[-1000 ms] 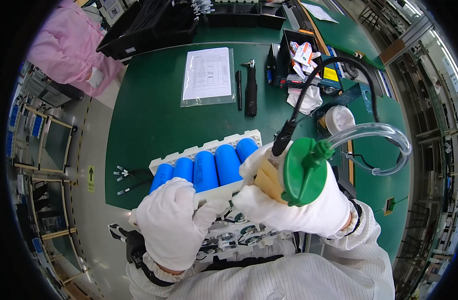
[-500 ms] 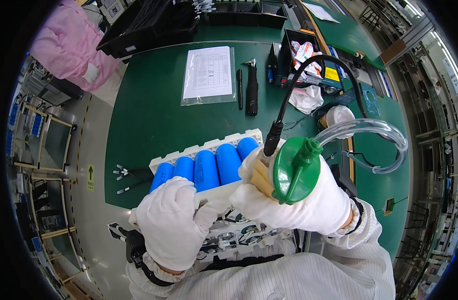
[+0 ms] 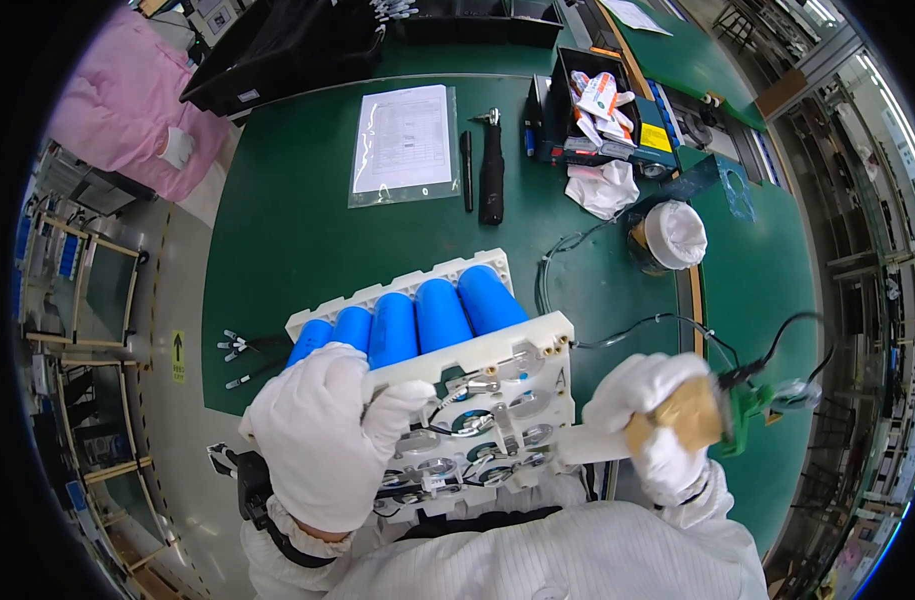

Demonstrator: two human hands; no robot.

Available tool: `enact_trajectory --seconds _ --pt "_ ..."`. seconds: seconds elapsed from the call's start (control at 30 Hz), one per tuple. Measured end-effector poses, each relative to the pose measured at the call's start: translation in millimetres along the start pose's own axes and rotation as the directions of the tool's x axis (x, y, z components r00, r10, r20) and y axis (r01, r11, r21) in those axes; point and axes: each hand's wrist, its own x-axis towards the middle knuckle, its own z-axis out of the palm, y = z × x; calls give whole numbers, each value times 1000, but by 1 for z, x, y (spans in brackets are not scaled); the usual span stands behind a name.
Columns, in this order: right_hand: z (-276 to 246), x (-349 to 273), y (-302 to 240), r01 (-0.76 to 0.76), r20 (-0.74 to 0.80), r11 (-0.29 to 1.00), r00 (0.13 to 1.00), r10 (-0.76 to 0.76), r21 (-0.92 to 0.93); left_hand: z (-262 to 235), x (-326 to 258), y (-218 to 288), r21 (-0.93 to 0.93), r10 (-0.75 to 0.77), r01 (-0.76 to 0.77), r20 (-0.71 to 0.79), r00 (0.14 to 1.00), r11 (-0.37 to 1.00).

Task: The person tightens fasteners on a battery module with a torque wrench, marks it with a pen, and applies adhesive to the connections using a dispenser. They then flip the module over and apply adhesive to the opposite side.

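Right-side tool (image 3: 722,415) blurred: tan body, green part, clear hose and black cable trailing off it; exact shape hard to make out. Lower edge of battery pack (image 3: 447,375) hidden behind left hand and own white smock. Fingertips of both hands covered by white gloves, nothing of the skin seen. Picture rim bent and dark, shelving at far sides too warped to read.

Battery pack: row of smooth blue cylindrical cells seated in a white plastic frame, near end face with round metal contact tabs, thin wires and small screws. Tilted up off the green mat (image 3: 297,230), end face toward the camera.

Left hand (image 3: 327,440) closed around the pack's left near corner, thumb over the top edge of the frame, firm grasp. Right hand (image 3: 662,425) wrapped tight on the tan tool, just beside the pack's right lower corner; a flat white part between tool and frame, contact with the pack unclear.

Further back on the mat: sheet of paper in a clear sleeve (image 3: 402,145), black pen (image 3: 466,170), black screwdriver (image 3: 491,170), crumpled white cloth (image 3: 602,188), round roll with a white cover (image 3: 667,235), open black box of small packets (image 3: 602,105). Loose white-tipped leads (image 3: 239,350) at left mat edge.
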Motion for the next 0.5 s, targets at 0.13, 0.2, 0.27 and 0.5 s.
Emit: enact_trajectory --seconds 0.13,0.2,0.27,0.5 --pt "7 -6 13 4 60 1000 998 -4 -9 -2 -1 -1 28 -68 66 51 996 997" --pt "6 -6 18 -9 101 997 995 18 -80 -3 -1 -1 33 -72 70 76 994 997" --pt "8 -7 20 -8 88 996 996 15 -84 -3 0 0 43 -83 79 101 991 996" --pt "15 -8 23 -27 40 999 999 25 30 3 -1 -4 41 -2 3 -9 1000 999"
